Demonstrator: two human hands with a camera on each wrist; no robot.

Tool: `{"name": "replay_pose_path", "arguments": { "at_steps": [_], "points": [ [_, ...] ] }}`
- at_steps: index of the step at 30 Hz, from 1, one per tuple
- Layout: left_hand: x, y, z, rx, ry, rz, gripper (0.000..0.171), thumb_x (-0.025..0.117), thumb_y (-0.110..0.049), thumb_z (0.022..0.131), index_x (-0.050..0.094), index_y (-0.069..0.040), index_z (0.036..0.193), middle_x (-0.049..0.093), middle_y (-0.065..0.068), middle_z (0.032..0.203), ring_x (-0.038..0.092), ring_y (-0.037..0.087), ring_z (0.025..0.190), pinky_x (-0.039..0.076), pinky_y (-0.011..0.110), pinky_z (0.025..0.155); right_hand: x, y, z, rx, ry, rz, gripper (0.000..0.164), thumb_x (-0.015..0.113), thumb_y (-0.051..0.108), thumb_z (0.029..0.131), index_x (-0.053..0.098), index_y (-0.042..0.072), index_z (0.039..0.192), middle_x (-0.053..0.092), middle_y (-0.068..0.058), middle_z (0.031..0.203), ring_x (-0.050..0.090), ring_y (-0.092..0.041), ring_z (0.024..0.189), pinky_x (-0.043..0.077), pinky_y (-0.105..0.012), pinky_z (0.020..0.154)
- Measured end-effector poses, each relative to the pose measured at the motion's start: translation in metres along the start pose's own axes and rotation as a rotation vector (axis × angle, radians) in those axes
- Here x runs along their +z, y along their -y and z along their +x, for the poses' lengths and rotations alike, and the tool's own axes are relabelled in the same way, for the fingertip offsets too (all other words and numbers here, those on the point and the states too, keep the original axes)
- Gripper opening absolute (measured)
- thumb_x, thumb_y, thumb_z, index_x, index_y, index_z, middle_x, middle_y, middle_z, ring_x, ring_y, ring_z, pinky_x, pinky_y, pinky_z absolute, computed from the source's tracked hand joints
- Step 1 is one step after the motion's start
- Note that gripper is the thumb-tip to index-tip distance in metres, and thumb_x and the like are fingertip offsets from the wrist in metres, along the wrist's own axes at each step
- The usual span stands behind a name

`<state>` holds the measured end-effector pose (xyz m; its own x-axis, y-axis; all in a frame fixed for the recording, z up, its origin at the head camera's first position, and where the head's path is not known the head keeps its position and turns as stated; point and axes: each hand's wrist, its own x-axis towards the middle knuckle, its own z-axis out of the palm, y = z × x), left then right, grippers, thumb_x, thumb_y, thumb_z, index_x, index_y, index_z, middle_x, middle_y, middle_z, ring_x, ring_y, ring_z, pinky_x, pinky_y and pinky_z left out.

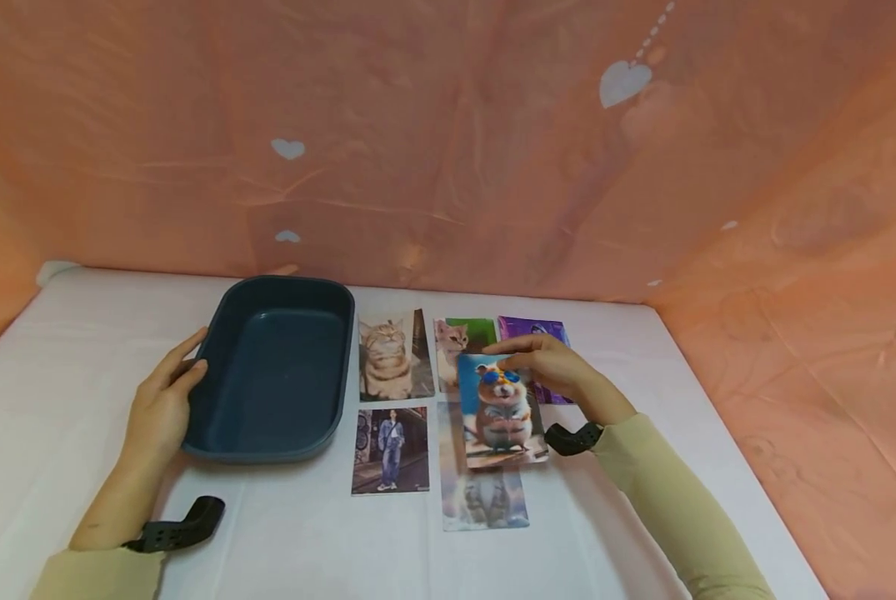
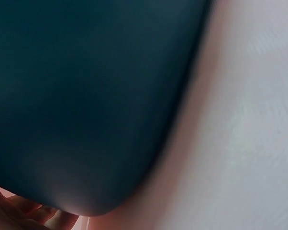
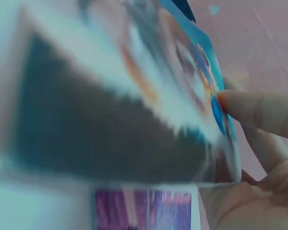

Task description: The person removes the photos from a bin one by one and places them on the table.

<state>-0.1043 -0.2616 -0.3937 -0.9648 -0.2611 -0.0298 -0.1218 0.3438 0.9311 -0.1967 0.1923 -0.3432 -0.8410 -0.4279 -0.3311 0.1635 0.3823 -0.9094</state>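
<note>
My right hand pinches a picture card of a hamster in blue sunglasses by its upper edge. The hamster card hangs over a pale card and partly covers a cat card. In the right wrist view, the thumb presses the card's face and other fingers are behind it. My left hand grips the left side of a dark blue rectangular tray. From the left wrist, the tray's wall fills much of the view, with a few fingers at its lower edge.
Right of the tray lie a tan cat card and a card of a person in denim. A purple card lies partly behind my right hand. The white tabletop ends at an orange cloth backdrop.
</note>
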Motion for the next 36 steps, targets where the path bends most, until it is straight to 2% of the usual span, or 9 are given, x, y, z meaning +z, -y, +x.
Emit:
{"name": "replay_pose_path", "arguments": {
  "at_steps": [2, 3, 5, 7, 14, 19, 25, 28, 36],
  "points": [
    [0.0, 0.001, 0.0, 0.001, 0.008, -0.003, 0.048, 0.038, -0.036, 0.103, 0.031, -0.032, 0.15, 0.037, 0.026, 0.142, 0.031, 0.029, 0.131, 0.02, 0.05, 0.111, -0.006, -0.005, -0.004, 0.002, -0.002, -0.003, 0.035, 0.056, 0.007, 0.094, 0.059, -0.001, 0.128, 0.052, -0.016, 0.138, 0.059, -0.013, 0.104, 0.047, -0.026, 0.079],
    [0.0, 0.001, 0.0, -0.002, 0.011, -0.002, 0.048, 0.038, -0.037, 0.103, 0.03, -0.033, 0.15, 0.037, 0.025, 0.142, 0.031, 0.03, 0.131, 0.02, 0.05, 0.111, -0.008, -0.008, -0.006, 0.004, 0.002, 0.0, 0.035, 0.056, 0.007, 0.095, 0.058, -0.002, 0.129, 0.049, -0.018, 0.14, 0.053, -0.02, 0.121, 0.047, -0.03, 0.089],
    [-0.001, 0.001, 0.0, -0.002, 0.016, 0.001, 0.048, 0.037, -0.037, 0.103, 0.03, -0.035, 0.15, 0.036, 0.026, 0.142, 0.03, 0.033, 0.131, 0.021, 0.052, 0.11, -0.012, -0.013, -0.01, 0.011, 0.0, 0.008, 0.035, 0.054, 0.007, 0.095, 0.057, -0.003, 0.129, 0.045, -0.02, 0.143, 0.044, -0.031, 0.13, 0.045, -0.037, 0.099],
    [-0.001, 0.001, 0.0, 0.002, 0.026, 0.0, 0.048, 0.037, -0.038, 0.103, 0.029, -0.035, 0.15, 0.034, 0.027, 0.143, 0.028, 0.038, 0.131, 0.019, 0.055, 0.11, -0.015, -0.019, -0.014, 0.017, -0.001, 0.004, 0.037, 0.054, 0.008, 0.096, 0.056, -0.003, 0.131, 0.042, -0.021, 0.146, 0.038, -0.035, 0.135, 0.043, -0.041, 0.103],
    [-0.001, 0.0, -0.001, -0.003, 0.023, 0.001, 0.048, 0.036, -0.036, 0.103, 0.028, -0.034, 0.151, 0.033, 0.029, 0.145, 0.026, 0.038, 0.134, 0.017, 0.056, 0.112, -0.018, -0.034, -0.027, 0.042, -0.058, 0.021, 0.037, 0.057, 0.008, 0.095, 0.057, -0.004, 0.129, 0.048, -0.021, 0.141, 0.054, -0.019, 0.116, 0.048, -0.027, 0.084],
    [-0.001, -0.001, -0.001, -0.01, 0.023, -0.01, 0.048, 0.036, -0.035, 0.104, 0.028, -0.033, 0.151, 0.031, 0.03, 0.147, 0.024, 0.04, 0.136, 0.015, 0.056, 0.113, -0.022, -0.04, -0.039, 0.036, -0.064, 0.026, 0.036, 0.056, 0.006, 0.094, 0.057, -0.006, 0.128, 0.044, -0.023, 0.143, 0.053, -0.017, 0.117, 0.049, -0.028, 0.091],
    [-0.001, 0.0, 0.0, -0.008, 0.01, -0.008, 0.047, 0.037, -0.036, 0.103, 0.029, -0.035, 0.15, 0.031, 0.029, 0.147, 0.025, 0.034, 0.136, 0.015, 0.054, 0.114, -0.027, -0.048, -0.052, 0.039, -0.07, 0.048, 0.038, 0.057, 0.005, 0.093, 0.056, -0.009, 0.128, 0.048, -0.023, 0.14, 0.058, -0.009, 0.108, 0.049, -0.025, 0.088],
    [-0.002, 0.0, 0.0, -0.007, 0.006, -0.006, 0.047, 0.037, -0.037, 0.103, 0.03, -0.037, 0.149, 0.03, 0.029, 0.148, 0.025, 0.031, 0.137, 0.015, 0.055, 0.114, -0.029, -0.053, -0.057, 0.042, -0.081, 0.05, 0.037, 0.057, 0.005, 0.093, 0.056, -0.01, 0.128, 0.051, -0.02, 0.137, 0.059, -0.008, 0.105, 0.05, -0.025, 0.088],
    [0.0, 0.003, 0.001, -0.006, 0.015, -0.017, 0.047, 0.037, -0.037, 0.103, 0.03, -0.037, 0.15, 0.03, 0.026, 0.149, 0.025, 0.032, 0.137, 0.014, 0.056, 0.113, -0.034, -0.062, -0.067, 0.043, -0.079, 0.053, 0.034, 0.058, 0.008, 0.093, 0.06, -0.007, 0.124, 0.059, -0.01, 0.128, 0.06, -0.01, 0.104, 0.051, -0.026, 0.088]
  ]
}}
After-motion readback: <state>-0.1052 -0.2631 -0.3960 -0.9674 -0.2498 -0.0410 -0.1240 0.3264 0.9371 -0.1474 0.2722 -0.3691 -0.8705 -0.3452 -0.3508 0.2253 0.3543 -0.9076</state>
